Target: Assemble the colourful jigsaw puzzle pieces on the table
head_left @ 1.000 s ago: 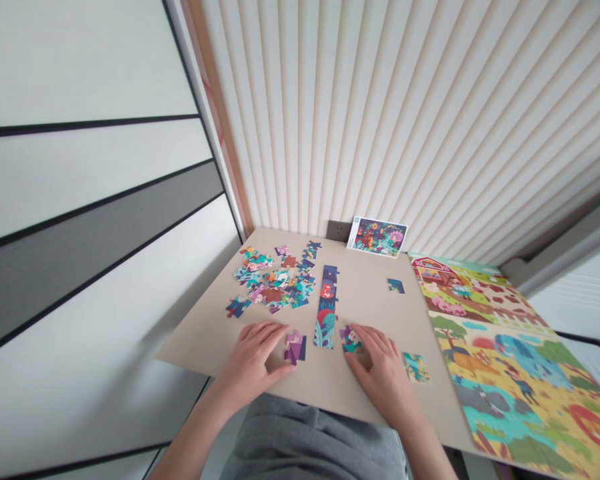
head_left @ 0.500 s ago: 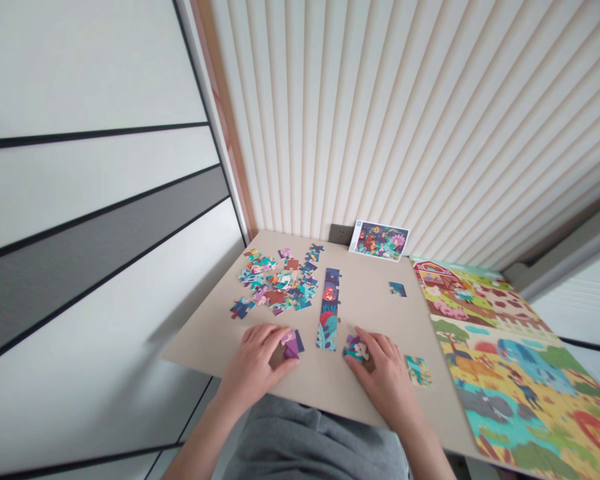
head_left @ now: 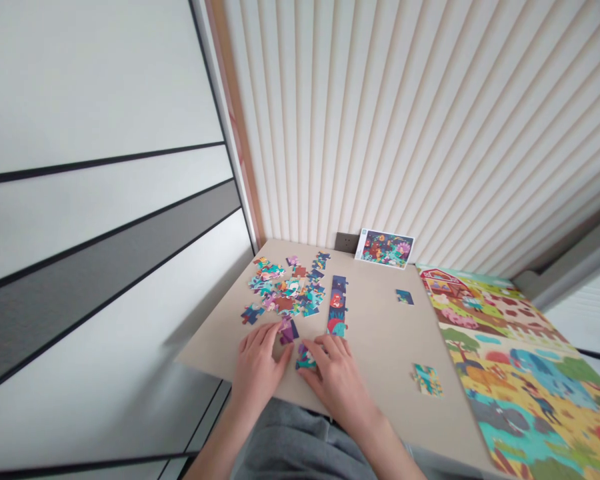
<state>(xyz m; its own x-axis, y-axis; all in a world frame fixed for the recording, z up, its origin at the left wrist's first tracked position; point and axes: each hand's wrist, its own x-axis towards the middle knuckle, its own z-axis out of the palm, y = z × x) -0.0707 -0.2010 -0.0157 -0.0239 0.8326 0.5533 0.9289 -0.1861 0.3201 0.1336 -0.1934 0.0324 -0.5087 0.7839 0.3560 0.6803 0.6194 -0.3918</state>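
Observation:
My left hand [head_left: 258,360] lies on the beige board [head_left: 375,333] near its front edge, fingertips on a purple puzzle piece [head_left: 289,331]. My right hand [head_left: 336,377] rests right beside it, fingers curled over a teal and purple piece [head_left: 305,359]. The two pieces sit close together between my hands. Just beyond my right hand a joined strip of pieces [head_left: 337,305] runs away from me. A heap of loose pieces [head_left: 286,291] lies behind my left hand.
A reference picture card [head_left: 385,248] leans against the ribbed wall at the back. Single pieces lie at the right [head_left: 405,297] and front right [head_left: 428,379]. A finished farm puzzle [head_left: 520,363] covers the right side. My grey-clothed lap is below the board's edge.
My right hand slid left with its teal piece, from right of the strip to beside my left hand. My left hand moved the purple piece slightly forward. The camera view shifted.

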